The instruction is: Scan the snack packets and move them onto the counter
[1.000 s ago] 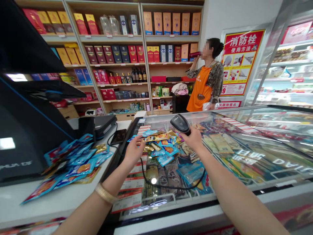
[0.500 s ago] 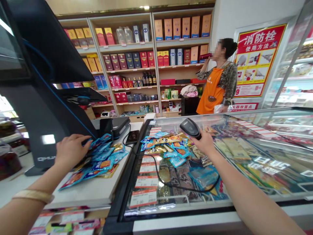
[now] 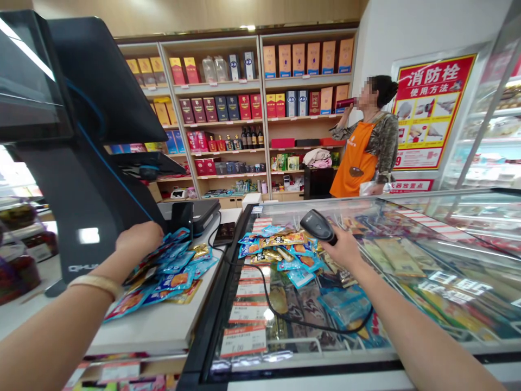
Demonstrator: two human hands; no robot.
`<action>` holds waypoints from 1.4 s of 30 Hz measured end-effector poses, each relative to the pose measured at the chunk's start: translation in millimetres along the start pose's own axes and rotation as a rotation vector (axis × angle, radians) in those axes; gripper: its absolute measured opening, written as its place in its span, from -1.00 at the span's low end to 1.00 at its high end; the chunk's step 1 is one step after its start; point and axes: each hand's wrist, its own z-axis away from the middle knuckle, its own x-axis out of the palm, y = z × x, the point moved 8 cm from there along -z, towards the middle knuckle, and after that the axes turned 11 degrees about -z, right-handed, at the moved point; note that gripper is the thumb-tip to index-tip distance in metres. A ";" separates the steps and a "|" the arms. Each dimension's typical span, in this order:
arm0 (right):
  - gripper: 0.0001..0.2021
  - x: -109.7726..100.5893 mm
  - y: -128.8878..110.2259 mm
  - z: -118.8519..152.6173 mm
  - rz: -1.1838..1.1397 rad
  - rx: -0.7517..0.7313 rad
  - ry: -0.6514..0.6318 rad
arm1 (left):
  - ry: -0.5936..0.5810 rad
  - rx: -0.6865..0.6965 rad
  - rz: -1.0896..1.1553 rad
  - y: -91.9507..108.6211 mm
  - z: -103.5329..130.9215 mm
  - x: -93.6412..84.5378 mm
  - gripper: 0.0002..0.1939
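Note:
My right hand (image 3: pixel 345 248) is wrapped round the handle of a black barcode scanner (image 3: pixel 318 226), held above the glass-topped freezer (image 3: pixel 280 347). Below and left of the scanner, a loose heap of blue and gold snack packets (image 3: pixel 287 251) lies on the glass. At the white counter, my left hand (image 3: pixel 140 241) reaches to the back of a second pile of blue snack packets (image 3: pixel 175 278). Its fingers point down and away, hidden behind the hand and the pile, so what they grip does not show.
A black register (image 3: pixel 101 190) stands at the left, with a phone (image 3: pixel 225 233) near the counter edge. The scanner's cable (image 3: pixel 264 296) loops across the freezer glass. Behind, a person in an orange apron (image 3: pixel 354 157) stands by shelves of boxed bottles (image 3: pixel 222 108).
My left hand has moved right and its fingers have dropped out of sight by the packets. The scanner stays in my right hand, nearly still. The view has shifted slightly.

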 end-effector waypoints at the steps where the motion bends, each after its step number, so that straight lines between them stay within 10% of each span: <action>1: -0.70 -0.3 0.6 -0.2 0.000 0.005 0.002 | -0.010 -0.019 -0.117 1.1 0.3 -1.1 -0.63; 11: -0.75 0.5 -5.9 0.3 -0.012 -0.013 0.001 | -0.328 0.191 -1.194 22.0 20.9 29.6 -0.79; 21: -0.73 3.0 -6.5 0.4 -0.042 -0.027 -0.006 | -0.251 0.165 -1.255 34.4 16.0 26.3 -0.85; 28: -0.77 0.0 -13.8 1.0 -0.063 -0.024 0.009 | 0.109 0.317 -0.637 77.5 40.1 19.3 -0.65; 33: -0.81 -3.9 -20.8 -2.0 -0.157 -0.038 0.021 | -0.031 0.098 0.156 48.6 80.0 87.4 -0.63; 42: -0.81 1.4 -43.7 -2.6 -0.361 -0.147 -0.080 | -0.114 -0.089 0.546 21.7 130.5 190.3 -0.30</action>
